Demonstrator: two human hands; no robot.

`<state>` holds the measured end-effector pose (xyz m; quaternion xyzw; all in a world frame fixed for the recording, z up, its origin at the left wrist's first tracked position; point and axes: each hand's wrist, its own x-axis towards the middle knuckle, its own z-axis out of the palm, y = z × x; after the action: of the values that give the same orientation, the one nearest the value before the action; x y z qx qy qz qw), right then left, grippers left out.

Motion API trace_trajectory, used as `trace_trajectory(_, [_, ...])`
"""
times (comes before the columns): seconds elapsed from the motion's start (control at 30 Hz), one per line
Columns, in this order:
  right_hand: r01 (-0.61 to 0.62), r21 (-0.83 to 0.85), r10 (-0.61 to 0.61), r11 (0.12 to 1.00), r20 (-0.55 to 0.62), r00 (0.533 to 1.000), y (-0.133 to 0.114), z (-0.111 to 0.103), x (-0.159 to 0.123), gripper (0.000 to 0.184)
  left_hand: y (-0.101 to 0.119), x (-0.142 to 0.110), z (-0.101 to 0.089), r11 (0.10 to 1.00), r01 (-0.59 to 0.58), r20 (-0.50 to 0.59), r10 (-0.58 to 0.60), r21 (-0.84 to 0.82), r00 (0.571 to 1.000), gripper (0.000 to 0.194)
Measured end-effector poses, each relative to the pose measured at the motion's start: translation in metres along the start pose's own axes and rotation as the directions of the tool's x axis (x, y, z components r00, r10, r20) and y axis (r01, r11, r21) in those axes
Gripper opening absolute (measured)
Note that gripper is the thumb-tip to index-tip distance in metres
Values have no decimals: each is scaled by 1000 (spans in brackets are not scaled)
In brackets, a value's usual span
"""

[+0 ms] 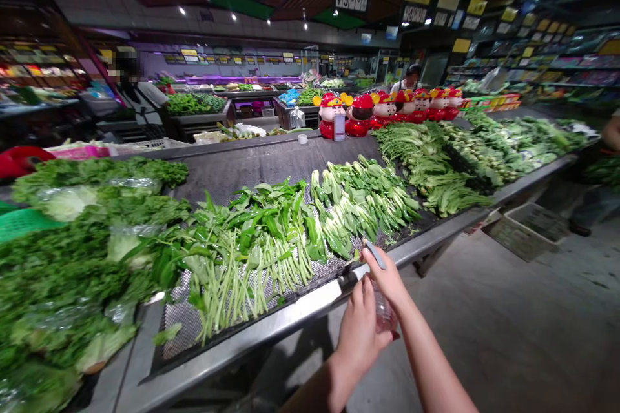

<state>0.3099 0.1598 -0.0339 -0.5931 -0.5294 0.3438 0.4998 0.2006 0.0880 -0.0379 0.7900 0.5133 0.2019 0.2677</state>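
- I'm seeing a clear plastic spray bottle being held just off the steel rim of the vegetable table, with its grey nozzle pointing over that rim toward the greens.
- The left hand is closing around the bottle's body from the near side.
- The right hand is gripping higher up, just below the nozzle.
- Bok choy is lying on the table just beyond the nozzle.
- Long-stemmed greens are lying beside the bok choy, farther left along the rim.
- Red figurines are standing at the table's far end.
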Motion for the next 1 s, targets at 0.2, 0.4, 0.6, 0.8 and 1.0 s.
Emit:
trace_trajectory(0.2, [15, -82, -17, 997, -24, 1000, 6, -14, -8, 41, 9, -2, 14, 1000, 8, 36, -8, -25, 999, 102])
trace_trajectory(0.4, [-1, -148, -10, 989, -72, 997, 15, -36, -12, 42, 22, 4, 26, 999, -20, 76, 24, -50, 997, 108])
trace_trajectory(0.6, [-17, -38, 14, 999, -79, 997, 23, -59, -7, 41, 37, 15, 37, 997, -50, 79, 54, -54, 995, 107])
trace_trajectory(0.8, [-10, -111, 0, 994, -93, 996, 26, -78, -3, 42, 52, 24, 49, 999, -19, 102, 24, -47, 994, 107])
trace_trajectory(1.0, [6, -117, -15, 993, -79, 997, 33, -91, 6, 42, 64, 35, 62, 999, 41, 109, -39, -12, 993, 108])
